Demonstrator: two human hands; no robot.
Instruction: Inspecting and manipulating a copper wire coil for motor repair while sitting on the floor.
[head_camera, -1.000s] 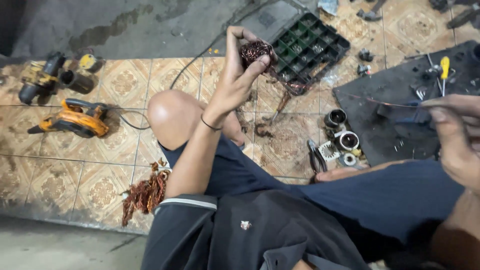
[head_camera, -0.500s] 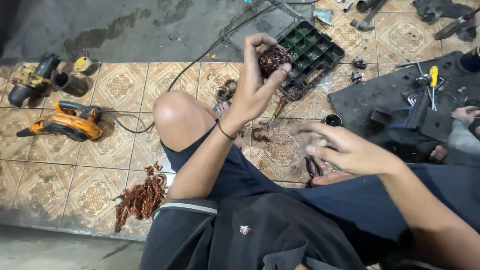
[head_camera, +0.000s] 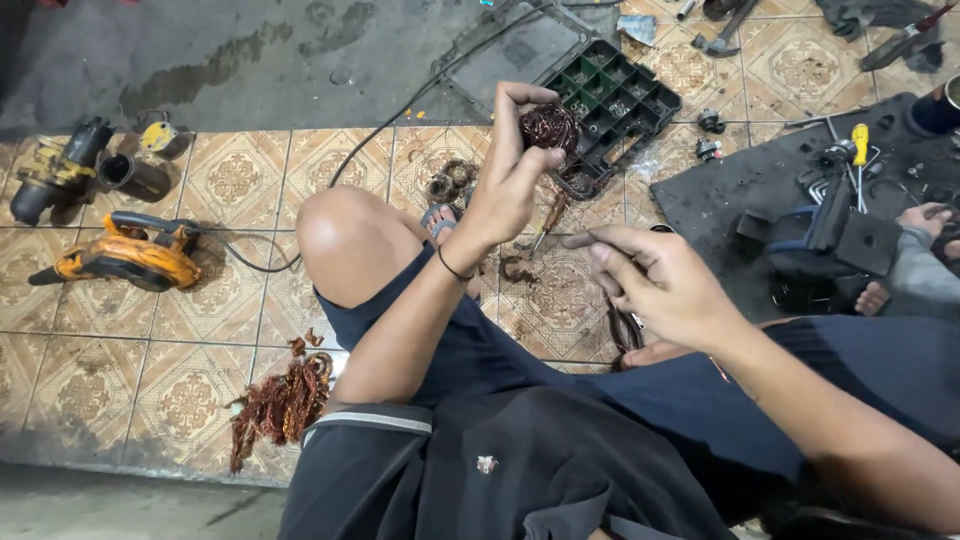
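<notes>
Seated on a patterned tile floor, knees bent, dark shorts and a dark shirt filling the lower half of the frame. Left hand raised near the top centre, fingers curled and pinched around a copper coil, a small reddish-brown bundle of wound wire held up in the air in front of a black parts tray. Thin black band worn on that wrist. Right hand at centre right, lower than the coil and apart from it, loosely open with fingers stretched toward the left and nothing visibly gripped. Just below and between the two hands, bits of dark metal and wire lying on the tiles, too small to tell apart. Pile of stripped copper wire heaped at lower left beside the thigh. Orange power tool at the left edge, its black cord trailing toward the top, with another dark tool above it. Dark mat at upper right strewn with small parts and a yellow-handled screwdriver. Another person's hand resting at the right edge.
</notes>
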